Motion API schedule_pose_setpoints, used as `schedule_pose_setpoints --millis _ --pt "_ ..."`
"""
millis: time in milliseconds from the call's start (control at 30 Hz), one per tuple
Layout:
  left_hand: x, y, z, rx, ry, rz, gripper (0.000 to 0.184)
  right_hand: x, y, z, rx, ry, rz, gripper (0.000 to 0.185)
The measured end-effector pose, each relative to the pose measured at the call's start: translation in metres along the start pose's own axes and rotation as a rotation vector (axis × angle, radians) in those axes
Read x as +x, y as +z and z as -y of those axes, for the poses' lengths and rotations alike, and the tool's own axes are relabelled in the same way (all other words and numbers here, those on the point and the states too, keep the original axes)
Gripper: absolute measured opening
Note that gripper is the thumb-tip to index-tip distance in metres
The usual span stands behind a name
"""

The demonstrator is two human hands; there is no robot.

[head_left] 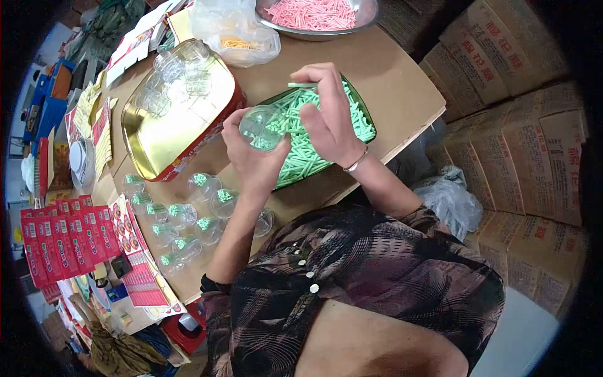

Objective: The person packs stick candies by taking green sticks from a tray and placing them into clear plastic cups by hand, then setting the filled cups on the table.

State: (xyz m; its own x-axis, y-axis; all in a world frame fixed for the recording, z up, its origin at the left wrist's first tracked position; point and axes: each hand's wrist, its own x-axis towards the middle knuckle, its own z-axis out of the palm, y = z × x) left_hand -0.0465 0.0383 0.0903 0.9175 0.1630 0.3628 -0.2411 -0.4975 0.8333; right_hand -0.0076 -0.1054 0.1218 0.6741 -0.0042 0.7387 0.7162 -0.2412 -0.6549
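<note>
**Cup left of the stick**

Our left hand curls around a clear cup. Our half-open right hand holds a green stick farther out, to the cup's right, above the stick-filled tin.

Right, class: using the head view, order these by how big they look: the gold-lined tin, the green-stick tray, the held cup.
1. Gold-lined tin
2. Green-stick tray, partly hidden
3. Held cup, clearly smallest
</note>
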Motion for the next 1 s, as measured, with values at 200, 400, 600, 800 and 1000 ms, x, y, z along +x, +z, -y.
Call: schedule_pose_setpoints --millis 200,400,600,800,1000 --pt "0.003 -0.009 0.007 -0.227 0.085 -0.034 0.067 -0.029 -0.03 -0.048 -0.291 0.361 0.379 0.034" --pt "0.001 -0.01 0.01 -0.219 -0.004 -0.03 0.068 -0.042 -0.018 -0.026 -0.48 -0.091 0.342 0.04" --pt "0.007 -0.009 0.009 -0.195 -0.038 -0.026 0.069 -0.026 -0.009 -0.007 -0.377 -0.197 0.5 0.043" --pt "0.002 -0.018 0.017 -0.232 -0.007 -0.032 0.072 -0.037 -0.027 -0.029 -0.403 -0.032 0.338 0.034" --pt "-0.016 -0.07 0.033 0.04 0.017 -0.17 0.074 -0.066 -0.036 -0.072 -0.505 0.003 0.312 0.021"
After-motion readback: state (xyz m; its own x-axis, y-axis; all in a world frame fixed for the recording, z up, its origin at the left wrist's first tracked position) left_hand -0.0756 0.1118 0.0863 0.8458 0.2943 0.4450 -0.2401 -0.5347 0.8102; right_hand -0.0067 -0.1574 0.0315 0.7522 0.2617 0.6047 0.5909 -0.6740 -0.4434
